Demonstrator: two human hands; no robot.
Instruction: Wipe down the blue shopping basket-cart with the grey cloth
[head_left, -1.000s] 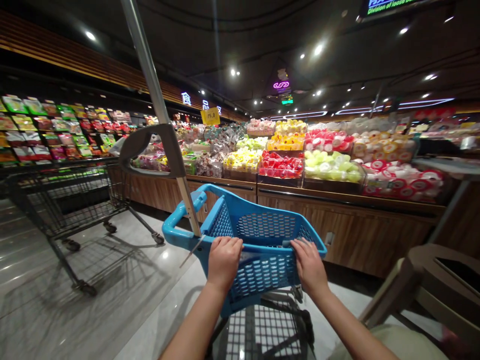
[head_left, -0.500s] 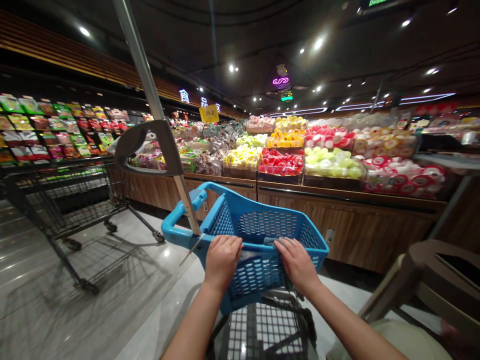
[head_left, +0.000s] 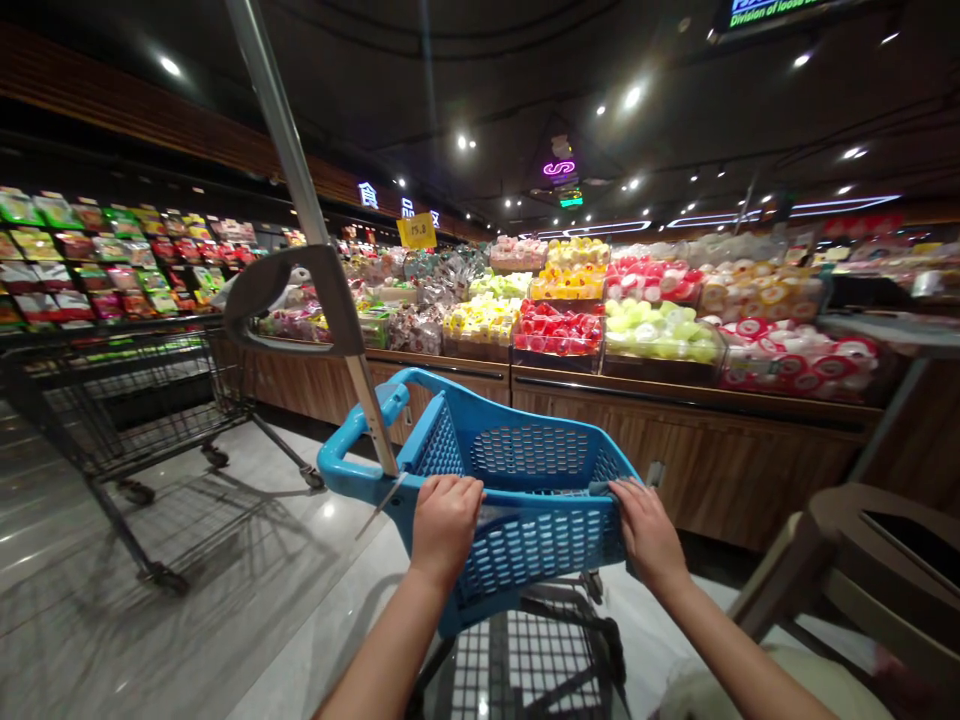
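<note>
A blue plastic shopping basket (head_left: 525, 455) sits on top of a cart's metal frame (head_left: 525, 660) right in front of me. My left hand (head_left: 444, 525) is closed over the near rim of the basket, toward its left corner. My right hand (head_left: 649, 535) grips the same rim at its right corner, fingers curled over the edge. The basket looks empty inside. A grey metal pole (head_left: 315, 235) with a dark curved handle (head_left: 281, 290) rises from the basket's left end.
A black wire shopping cart (head_left: 127, 410) stands on the shiny floor to the left. A long wooden counter (head_left: 675, 440) with bins of wrapped sweets (head_left: 562, 325) runs across ahead. Shelves of packets (head_left: 82, 265) line the left wall. A brown wooden stand (head_left: 870, 560) is at lower right.
My right hand slid from the middle of the basket's near rim out to its right corner. The left hand stayed put.
</note>
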